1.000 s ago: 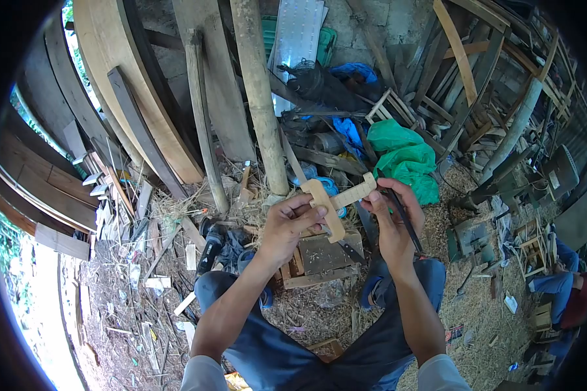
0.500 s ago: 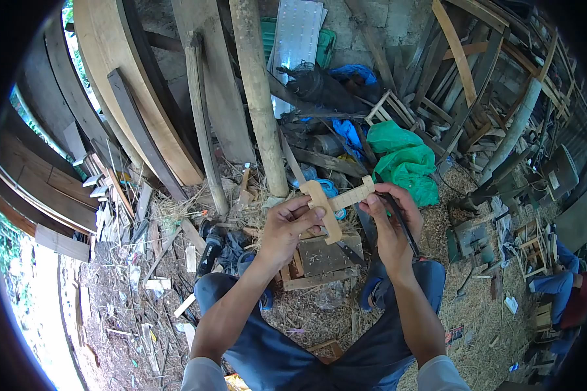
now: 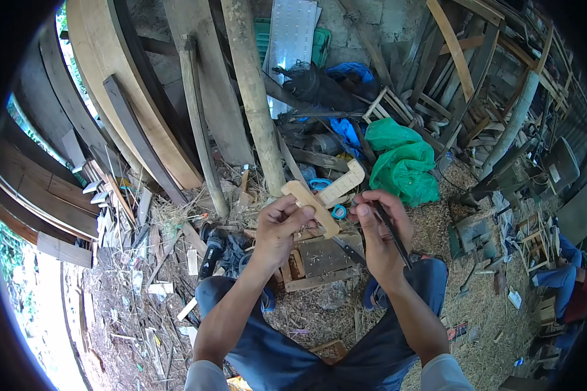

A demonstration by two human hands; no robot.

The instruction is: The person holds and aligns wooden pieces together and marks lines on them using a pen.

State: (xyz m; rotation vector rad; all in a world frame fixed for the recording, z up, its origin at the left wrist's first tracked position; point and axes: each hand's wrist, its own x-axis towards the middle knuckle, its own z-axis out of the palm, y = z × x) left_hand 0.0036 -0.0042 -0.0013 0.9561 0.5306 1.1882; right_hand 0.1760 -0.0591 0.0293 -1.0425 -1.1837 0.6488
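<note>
The wooden piece [image 3: 336, 189] is held in the left hand [image 3: 276, 233], the dark rod [image 3: 394, 236] in the right hand [image 3: 385, 229], fingers closed; steadiness seems called for.

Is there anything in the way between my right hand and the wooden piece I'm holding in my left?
Nothing visible is: only an open gap separates your right hand, gripping a slim black tool, from the wooden piece in your left hand.

Wood shavings [image 3: 462, 177] cover the floor [image 3: 492, 348]. Daylight [image 3: 42, 319] enters at its left edge; a grey wall [image 3: 388, 27] stands at the far edge.
</note>
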